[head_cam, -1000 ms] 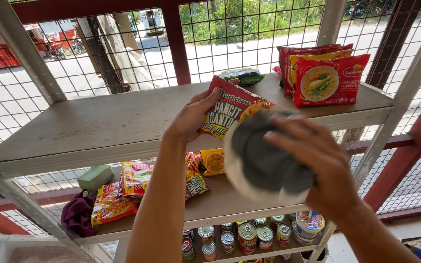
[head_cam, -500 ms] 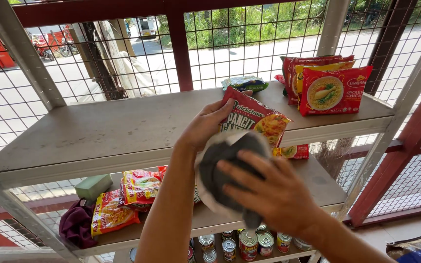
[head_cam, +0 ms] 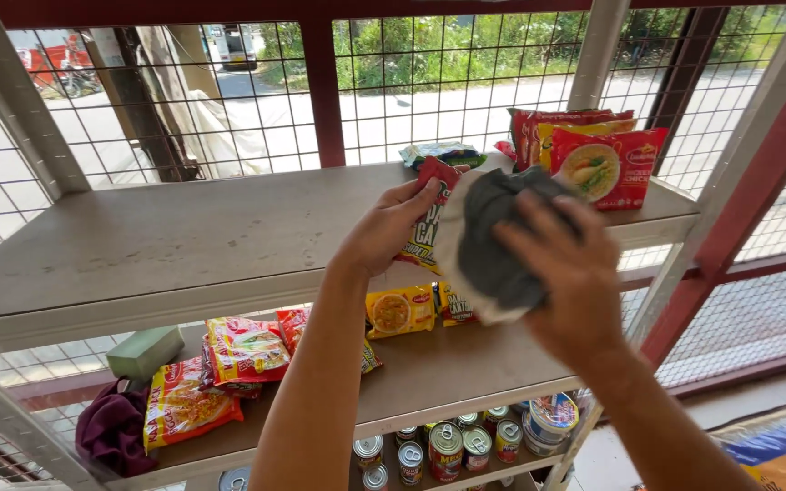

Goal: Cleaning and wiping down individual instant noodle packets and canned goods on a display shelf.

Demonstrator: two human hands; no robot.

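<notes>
My left hand (head_cam: 391, 227) grips a red and yellow noodle packet (head_cam: 432, 216) and holds it up in front of the top shelf (head_cam: 175, 245). Against the packet's front my right hand (head_cam: 564, 273) presses a grey and white cloth (head_cam: 488, 245), which covers most of the packet. Both hands are raised just past the shelf's front edge.
Red and yellow noodle packets (head_cam: 598, 159) stand at the top shelf's right end, a green packet (head_cam: 443, 153) behind them. The middle shelf (head_cam: 448, 373) holds more packets (head_cam: 238, 350), a green sponge (head_cam: 145, 351) and a maroon cloth (head_cam: 113, 429). Cans (head_cam: 448, 445) fill the bottom shelf. Wire mesh (head_cam: 411, 82) backs the rack.
Both hands, with the packet and cloth, have shifted up and to the right. The cloth now lies over the packet's front and the camera view has moved closer to the shelf.
</notes>
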